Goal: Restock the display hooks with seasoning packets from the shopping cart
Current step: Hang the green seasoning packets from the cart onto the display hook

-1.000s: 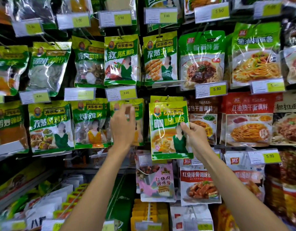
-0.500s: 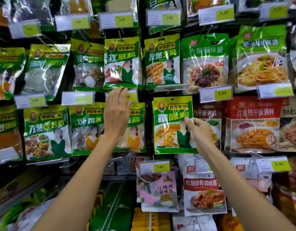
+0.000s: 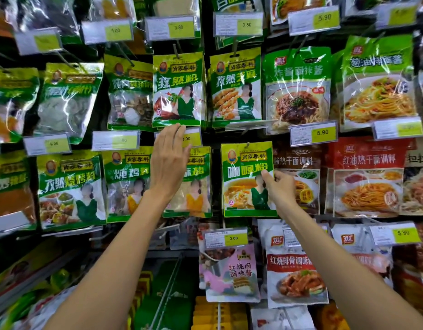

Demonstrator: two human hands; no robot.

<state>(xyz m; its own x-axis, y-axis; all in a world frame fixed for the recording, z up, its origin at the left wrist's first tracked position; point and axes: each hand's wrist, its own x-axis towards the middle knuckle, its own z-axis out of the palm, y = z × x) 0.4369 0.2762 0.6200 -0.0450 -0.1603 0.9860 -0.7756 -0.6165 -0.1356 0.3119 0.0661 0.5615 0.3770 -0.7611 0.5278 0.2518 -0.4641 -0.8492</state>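
Display wall, middle row. Seasoning packet (image 3: 247,179) hangs upright between a yellow-and-green packet (image 3: 198,184) on its left and a brown noodle-sauce packet (image 3: 301,163) on its right, overlapping the brown one's left edge.

Packet look: glossy film with glare streaks. Yellow band across the top with a round portrait logo and a boxed brand name. Green field below carrying large white characters. Lower half shows a bowl of yellow-orange food and a figure in a green dress. Green strip along the bottom edge. Small hang-hole at top centre; cannot tell whether the hook is fully through it.

Right hand (image 3: 280,186): pinching the packet's right edge about mid-height, thumb on the front face, other fingers curled behind.

Left hand (image 3: 168,163): released, fingers straight and together, raised flat before a price tag (image 3: 192,138). Fingertips reach the bottom edge of the cumin packet (image 3: 178,89) in the row above; contact cannot be told.

Another price tag (image 3: 226,238), reading 3.00, sits just under the held packet.
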